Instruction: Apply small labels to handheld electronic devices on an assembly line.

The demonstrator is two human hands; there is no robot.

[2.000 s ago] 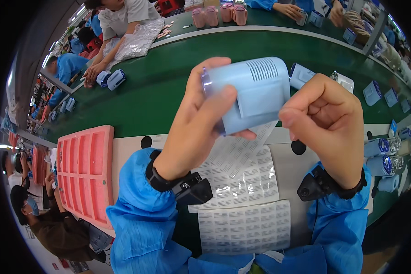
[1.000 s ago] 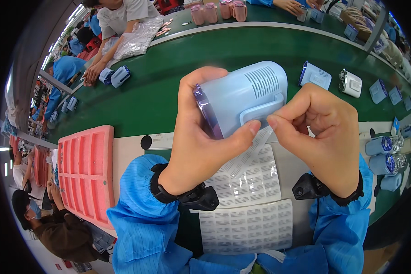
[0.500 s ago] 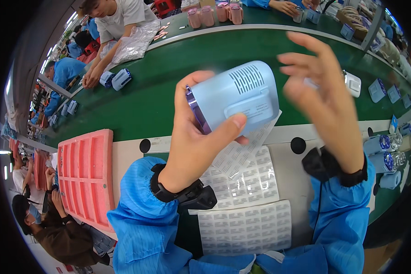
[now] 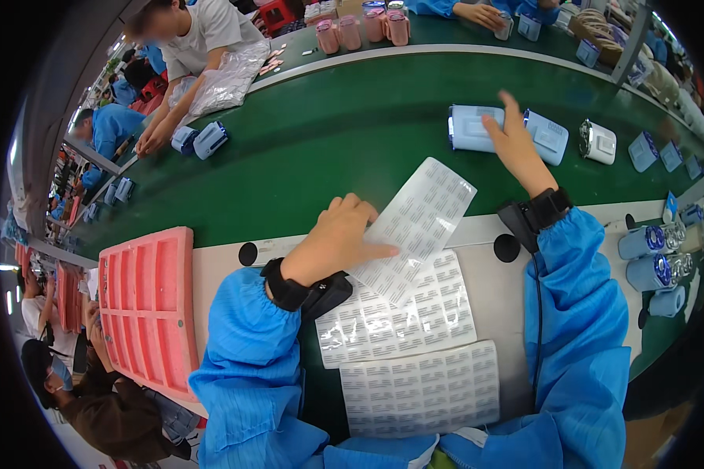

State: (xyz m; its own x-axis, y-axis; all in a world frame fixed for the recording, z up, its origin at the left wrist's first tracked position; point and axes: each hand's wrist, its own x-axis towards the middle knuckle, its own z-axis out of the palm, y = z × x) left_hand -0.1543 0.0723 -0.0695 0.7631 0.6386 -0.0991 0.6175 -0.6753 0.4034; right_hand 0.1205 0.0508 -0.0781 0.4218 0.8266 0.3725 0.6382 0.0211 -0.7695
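My left hand [image 4: 338, 238] has its thumb over the left edge of a clear-backed label sheet [image 4: 429, 223], fingers curled beside it; it appears to pinch the sheet. This sheet overlaps a second label sheet [image 4: 438, 313], and a third label sheet [image 4: 418, 391] is nearest me. On the green surface at the right, my right hand [image 4: 520, 144] touches the end of a light-blue plastic appliance housing [image 4: 469, 129] with its thumb. Its index finger stands up, apart from the thumb. Next to that hand lies another light-blue housing [image 4: 551, 141].
A pink foam tray [image 4: 145, 305] stands at the left. A white housing [image 4: 600, 142] and several blue ones sit farther right. More blue units [image 4: 648, 272] are at the right edge. Across the surface, a co-worker's arms [image 4: 176, 105] rest near two blue housings [image 4: 210, 139].
The light-blue housing has left my left hand and now lies on the green surface by my right hand. My left hand has come down onto the label sheet; my right hand has moved farther away.
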